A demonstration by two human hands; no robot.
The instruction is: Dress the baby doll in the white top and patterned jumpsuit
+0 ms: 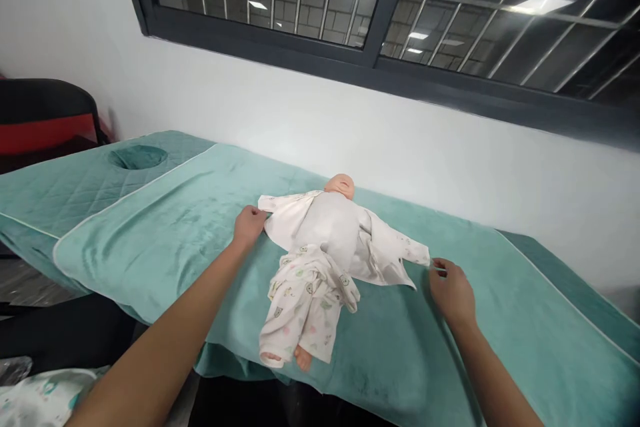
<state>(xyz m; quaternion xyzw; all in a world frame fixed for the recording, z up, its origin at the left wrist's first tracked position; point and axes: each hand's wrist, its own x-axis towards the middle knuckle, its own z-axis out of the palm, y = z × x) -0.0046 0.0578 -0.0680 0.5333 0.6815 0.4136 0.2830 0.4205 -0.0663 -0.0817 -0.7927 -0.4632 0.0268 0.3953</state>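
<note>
A baby doll (333,227) lies on its back on the green bed cover, arms spread, its head toward the wall. Its white shirt (387,243) hangs open over a pale grey-white torso. Patterned trousers (300,307) cover the legs, bunched at the waist, with the feet showing at the cuffs. My left hand (250,223) is closed at the end of the shirt's left-side sleeve, pinching its edge. At the opposite cuff, my right hand (453,290) has its fingertips pinched together at the sleeve's end. The doll's hands are hidden inside the sleeves.
The green bed cover (165,227) drapes over a padded bed with a face hole (139,157) at the far left. A white wall and a barred window (300,0) rise behind. A red and black chair (47,113) stands left; patterned white cloth (47,397) lies lower left.
</note>
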